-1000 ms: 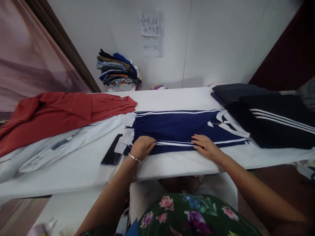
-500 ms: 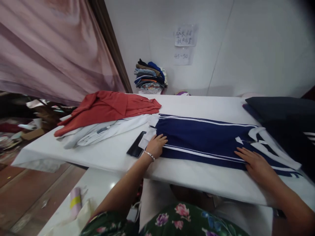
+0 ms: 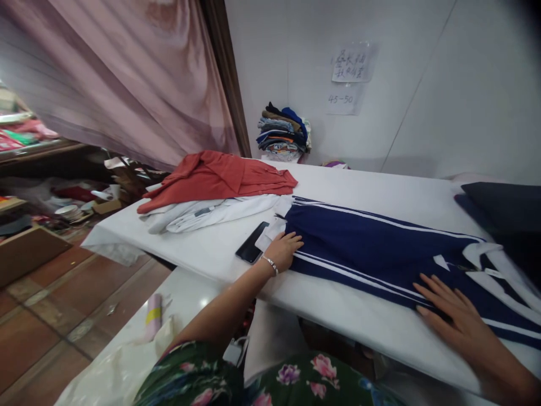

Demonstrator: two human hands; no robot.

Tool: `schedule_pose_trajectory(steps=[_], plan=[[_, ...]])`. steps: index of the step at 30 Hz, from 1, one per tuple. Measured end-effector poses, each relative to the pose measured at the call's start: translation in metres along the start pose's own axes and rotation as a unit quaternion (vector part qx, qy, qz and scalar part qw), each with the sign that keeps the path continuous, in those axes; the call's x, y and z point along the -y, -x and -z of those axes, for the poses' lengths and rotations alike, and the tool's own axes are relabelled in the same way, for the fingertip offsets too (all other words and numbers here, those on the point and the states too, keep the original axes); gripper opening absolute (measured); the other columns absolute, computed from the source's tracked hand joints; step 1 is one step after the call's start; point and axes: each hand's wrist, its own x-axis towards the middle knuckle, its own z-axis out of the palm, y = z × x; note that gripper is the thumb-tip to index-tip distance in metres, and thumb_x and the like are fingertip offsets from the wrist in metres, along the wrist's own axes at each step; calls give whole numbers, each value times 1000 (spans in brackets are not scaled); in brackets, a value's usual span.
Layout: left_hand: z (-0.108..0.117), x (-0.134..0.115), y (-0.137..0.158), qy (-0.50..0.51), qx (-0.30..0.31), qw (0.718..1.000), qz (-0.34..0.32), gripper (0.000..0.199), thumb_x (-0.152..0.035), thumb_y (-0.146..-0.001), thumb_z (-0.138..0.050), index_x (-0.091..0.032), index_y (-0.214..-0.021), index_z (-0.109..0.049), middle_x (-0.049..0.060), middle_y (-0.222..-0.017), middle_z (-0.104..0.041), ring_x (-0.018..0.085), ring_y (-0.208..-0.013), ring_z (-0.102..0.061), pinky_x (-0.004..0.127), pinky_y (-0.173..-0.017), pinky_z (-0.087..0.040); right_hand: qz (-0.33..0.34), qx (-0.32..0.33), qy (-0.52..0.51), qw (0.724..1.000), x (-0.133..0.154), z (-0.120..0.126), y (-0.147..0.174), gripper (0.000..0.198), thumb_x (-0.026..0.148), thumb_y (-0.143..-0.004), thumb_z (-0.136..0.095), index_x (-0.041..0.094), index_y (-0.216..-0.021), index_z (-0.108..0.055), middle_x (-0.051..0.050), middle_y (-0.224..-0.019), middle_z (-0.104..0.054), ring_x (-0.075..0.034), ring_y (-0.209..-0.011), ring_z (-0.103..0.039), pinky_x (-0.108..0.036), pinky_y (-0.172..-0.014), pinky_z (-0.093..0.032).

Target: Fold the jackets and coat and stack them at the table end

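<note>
A navy garment (image 3: 359, 238) with white stripes lies lengthwise across the white-covered table. Its white collar (image 3: 499, 282) is at the right end. My left hand (image 3: 286, 249) rests flat on the left end of the garment, fingers stretched out. Beside that hand are a white paper tag (image 3: 270, 230) and a black phone (image 3: 250, 248), which the tag partly covers. Fingers and thumb spread, my right hand (image 3: 450, 310) lies at the garment's near edge, below the collar. Neither hand grips anything.
Left on the table (image 3: 207, 242) are a red garment (image 3: 224, 180) and white clothing (image 3: 220, 213) under it. Dark folded clothes (image 3: 507, 208) sit at the right. A clothes stack (image 3: 283, 132) stands by the wall. Lower left is a pink roll (image 3: 153, 316).
The view has turned left, so everything appears farther right. My right hand's thumb is now spread from its fingers. My left hand stays on the garment's left end.
</note>
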Motion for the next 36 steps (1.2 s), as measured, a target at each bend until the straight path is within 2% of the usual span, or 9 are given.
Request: schedule_pose_trajectory(steps=[2,4,7,10,12,17,21,26,36], plan=[[9,1,2,38,12,999,-4,57,-9,-71,-52,-21,-127,-54,5,-139,-48,22,-133,-37,44,-112,-24,11,3,15,1000,6,-5,0,57,60,-83,-40,32,-132,-50,-4,-146,-37,-33,-135,-31,-61,-107,-22],[19,5,3,98,12,995,-5,57,-16,-72,-55,-21,-129,-52,5,-137,-50,21,-129,-43,39,-108,-32,14,0,27,1000,9,-9,1,58,62,-83,-40,32,-132,-50,-5,-146,-38,-33,-135,-31,-62,-107,-21],[30,14,2,144,-46,988,25,50,-27,-78,-56,-20,-128,-53,5,-132,-55,17,-120,-51,30,-102,-40,13,-13,27,999,15,-8,0,58,61,-85,-38,31,-132,-50,-5,-147,-36,-32,-136,-30,-61,-107,-22],[32,20,-9,63,-114,990,56,41,-28,-82,-56,-16,-120,-59,9,-131,-56,20,-121,-50,33,-105,-36,24,-46,21,998,29,-1,-9,56,59,-86,-37,30,-132,-50,-5,-149,-32,-31,-137,-26,-59,-108,-23],[30,21,-22,-9,-124,990,64,38,-28,-82,-56,-15,-117,-61,11,-132,-54,23,-123,-47,38,-105,-35,38,-67,19,997,42,5,-20,56,59,-87,-35,29,-132,-50,-5,-150,-29,-31,-138,-24,-57,-108,-23],[30,24,-61,-107,-108,983,105,30,-25,-85,-51,-20,-113,-60,9,-134,-50,25,-125,-41,45,-104,-33,61,-88,24,994,66,18,-57,56,58,-88,-34,28,-133,-49,-5,-151,-27,-30,-139,-21,-55,-109,-23],[28,34,-80,-121,-48,983,129,31,-12,-83,-45,-19,-107,-63,12,-122,-57,26,-117,-46,47,-98,-36,33,-46,16,998,65,12,-76,55,56,-90,-33,27,-135,-47,-7,-149,-32,-28,-139,-22,-55,-109,-22],[23,43,-84,-118,-36,983,136,32,-12,-82,-43,-21,-103,-66,11,-113,-61,25,-109,-50,41,-89,-42,-7,10,-19,1000,53,-6,-79,53,53,-91,-32,28,-136,-45,-6,-148,-34,-27,-138,-25,-56,-107,-24],[28,44,-85,-119,-54,981,144,30,-18,-86,-42,-20,-99,-69,10,-108,-64,25,-107,-52,40,-91,-39,-17,0,-21,1000,58,-1,-82,50,50,-91,-36,27,-134,-47,-7,-146,-38,-27,-137,-27,-56,-107,-24]])
